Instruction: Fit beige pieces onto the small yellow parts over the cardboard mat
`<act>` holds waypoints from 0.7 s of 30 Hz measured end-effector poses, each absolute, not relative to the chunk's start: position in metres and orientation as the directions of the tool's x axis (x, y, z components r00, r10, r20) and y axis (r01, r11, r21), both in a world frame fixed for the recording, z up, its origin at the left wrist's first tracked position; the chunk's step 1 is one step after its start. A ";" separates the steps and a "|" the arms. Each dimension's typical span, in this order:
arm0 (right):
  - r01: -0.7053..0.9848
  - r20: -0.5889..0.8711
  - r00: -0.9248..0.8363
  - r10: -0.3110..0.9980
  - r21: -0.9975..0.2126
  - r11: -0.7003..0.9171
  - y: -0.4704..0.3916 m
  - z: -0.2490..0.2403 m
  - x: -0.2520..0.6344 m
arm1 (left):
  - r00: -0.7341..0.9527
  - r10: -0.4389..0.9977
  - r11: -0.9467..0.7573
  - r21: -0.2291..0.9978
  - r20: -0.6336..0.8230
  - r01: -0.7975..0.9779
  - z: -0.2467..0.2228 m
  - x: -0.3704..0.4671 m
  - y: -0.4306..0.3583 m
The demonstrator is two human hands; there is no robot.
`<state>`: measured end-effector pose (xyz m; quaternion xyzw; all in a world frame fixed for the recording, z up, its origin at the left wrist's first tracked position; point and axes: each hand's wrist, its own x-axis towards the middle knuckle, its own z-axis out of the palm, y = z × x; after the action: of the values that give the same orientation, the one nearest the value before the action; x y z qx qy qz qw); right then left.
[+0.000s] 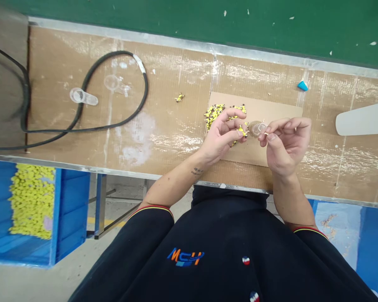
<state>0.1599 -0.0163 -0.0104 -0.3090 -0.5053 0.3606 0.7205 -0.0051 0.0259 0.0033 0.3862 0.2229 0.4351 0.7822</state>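
My left hand (223,135) is closed on a small yellow piece (242,131), pinched between thumb and fingers. Beside and partly behind it lies a pile of small yellow and black pieces (214,114) on a flat cardboard sheet (279,110). Between my two hands stands a small clear round container (256,128). Just right of it, my right hand (285,144) pinches a tiny pale piece (266,133) between thumb and forefinger, its other fingers curled.
A black cable (147,90) loops across the left of the table, near two clear plastic items (83,97). One yellow piece (179,97) lies apart. A blue cap (302,86) and a white object (362,119) are at right. Blue bins (71,209) stand below the table edge.
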 end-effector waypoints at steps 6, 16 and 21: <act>-0.289 0.489 0.241 0.838 -0.789 0.543 -0.016 -0.015 0.162 | 0.491 0.869 0.211 0.852 0.061 -0.479 -0.003 -0.003 0.026; -0.115 0.571 0.264 0.777 -0.781 0.613 -0.017 -0.013 0.154 | 0.579 0.813 0.302 0.800 0.068 -0.518 -0.007 0.000 0.021; -0.039 0.608 0.223 0.762 -0.775 0.631 -0.018 -0.014 0.152 | 0.622 0.781 0.352 0.780 0.060 -0.517 -0.003 0.000 0.020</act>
<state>0.1520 -0.0183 -0.0144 -0.3248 -0.5562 0.2814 0.7113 -0.0003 0.0198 -0.0028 0.4022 0.1637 0.4028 0.8057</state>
